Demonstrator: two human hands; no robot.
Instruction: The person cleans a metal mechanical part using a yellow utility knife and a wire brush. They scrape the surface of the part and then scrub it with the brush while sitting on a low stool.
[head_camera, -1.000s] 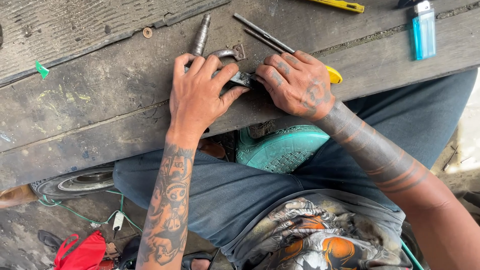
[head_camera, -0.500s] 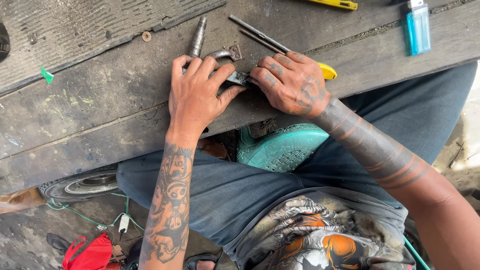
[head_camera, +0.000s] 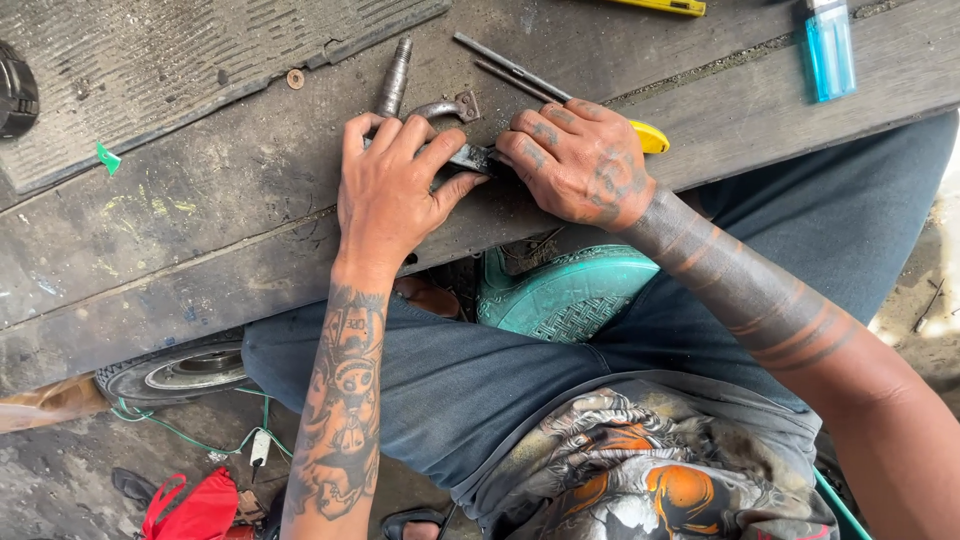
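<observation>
A grey ribbed rubber mat (head_camera: 200, 70) covers the far left corner of the weathered wooden plank desk (head_camera: 200, 250), with a small green plastic scrap (head_camera: 107, 158) at its near edge. Toward the middle, a rusty threaded steel bolt (head_camera: 394, 78) lies just beyond the left hand (head_camera: 392, 195), which presses flat, fingers spread, over a small dark metal part (head_camera: 470, 157). The right hand (head_camera: 582, 160) pinches the same part's other end, fingertips pressed together, near the desk's front edge. Two thin grey metal rods (head_camera: 510, 72) and a yellow plastic handle (head_camera: 650, 138) lie beyond it. A translucent blue lighter (head_camera: 828, 50) rests at the far right corner.
</observation>
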